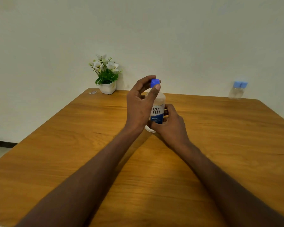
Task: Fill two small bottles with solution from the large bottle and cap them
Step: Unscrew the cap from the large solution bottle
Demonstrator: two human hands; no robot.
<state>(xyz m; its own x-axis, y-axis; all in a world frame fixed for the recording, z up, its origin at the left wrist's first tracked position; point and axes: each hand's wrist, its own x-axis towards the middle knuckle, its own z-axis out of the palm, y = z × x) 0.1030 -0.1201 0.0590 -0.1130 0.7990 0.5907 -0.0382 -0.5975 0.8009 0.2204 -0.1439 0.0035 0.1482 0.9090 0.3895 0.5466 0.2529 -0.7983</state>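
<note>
A wooden table (pixel 72 145) with a warm orange grain fills the lower two thirds of the frame, set against a plain pale wall (pixel 187 38). A strip of dark skirting and light floor shows at the far left edge.

At the centre stands the large bottle (pixel 157 110), upright on the table, white with a blue band. Its label reads "re-nu" in dark letters and "fresh" in white on the blue; the smaller print is too blurred to read. The left hand (pixel 138 105) pinches the bottle's blue cap (pixel 155 83) between thumb and curled fingers. The right hand (pixel 170 123) wraps round the lower body of the bottle, holding it steady.

In the upper right, near the table's far corner, two small bottles (pixel 236 90) stand close together, clear with light-blue caps on, well apart from the hands. At the far left corner sits a white pot of artificial flowers (pixel 107 74), with a small clear scrap (pixel 92 92) just beside it.

Bare tabletop spreads widely on both sides of the forearms.
</note>
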